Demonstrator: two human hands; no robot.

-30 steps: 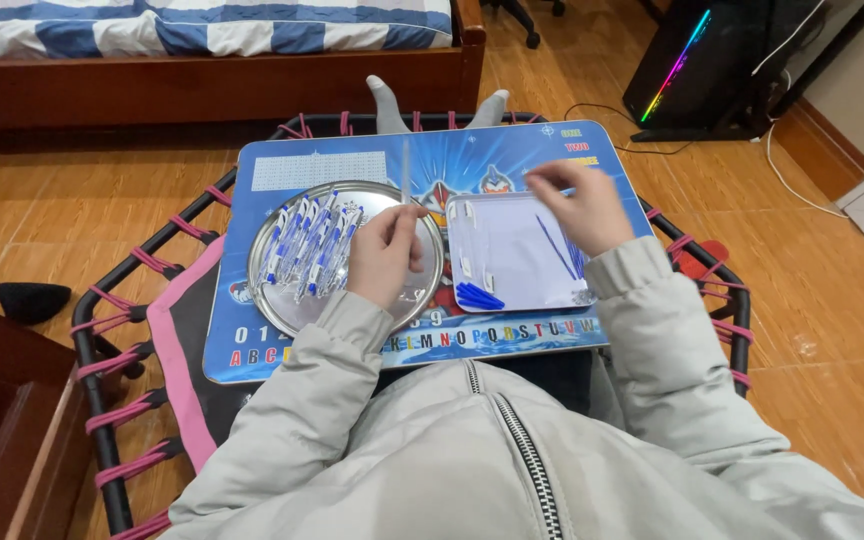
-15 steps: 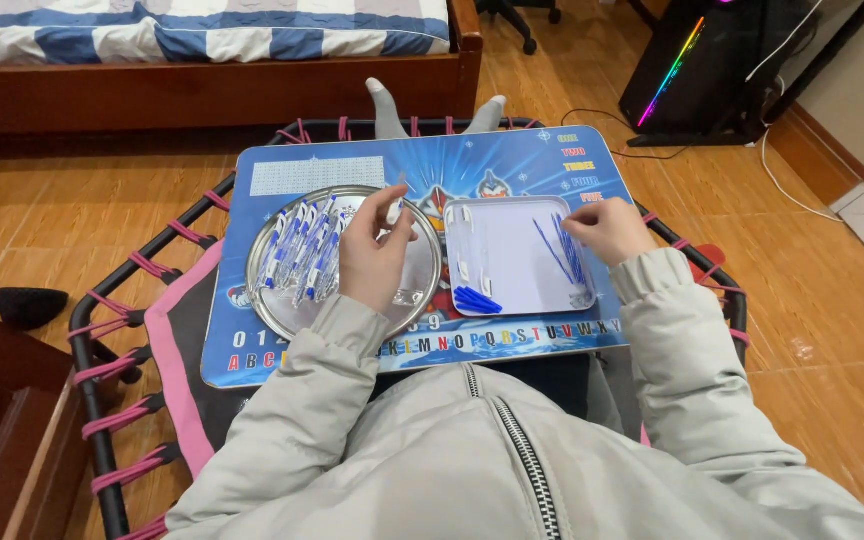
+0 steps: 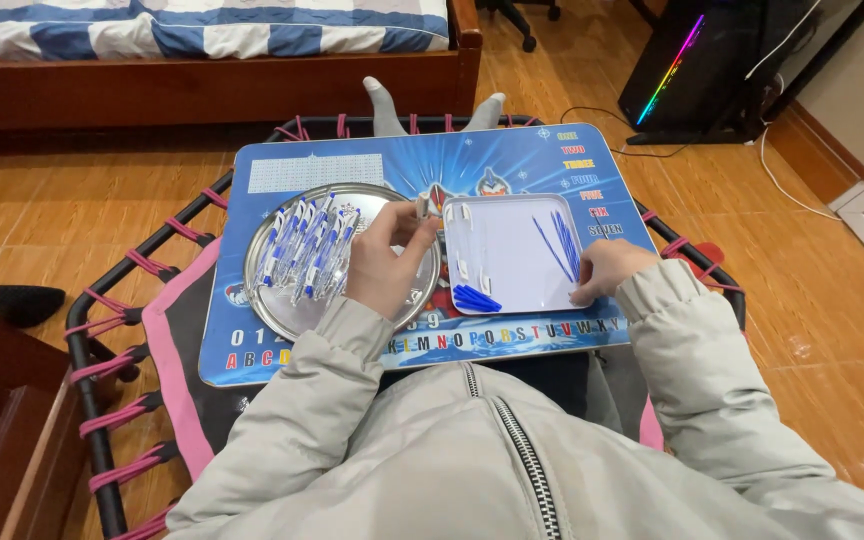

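Note:
My left hand (image 3: 384,262) hovers over the right part of a round silver plate (image 3: 282,305) and pinches a small white pen part (image 3: 420,207) between thumb and fingers. On the plate lie several blue-and-white pens (image 3: 309,248). My right hand (image 3: 604,272) rests at the right edge of a white rectangular tray (image 3: 512,255), its fingers curled near several thin blue refills (image 3: 559,243). In the tray also lie white pen barrels (image 3: 464,240) and a heap of blue caps (image 3: 473,298).
Plate and tray sit on a blue printed lap board (image 3: 372,165) over a small trampoline with a black frame (image 3: 87,370) and pink cords. My socked feet (image 3: 430,108) point toward a wooden bed (image 3: 202,70). A computer tower (image 3: 697,65) with coloured lights stands at the right.
My right hand has come down from above the tray to its right edge. My left hand has lifted off the plate's pens and now holds a small white part nearer the tray.

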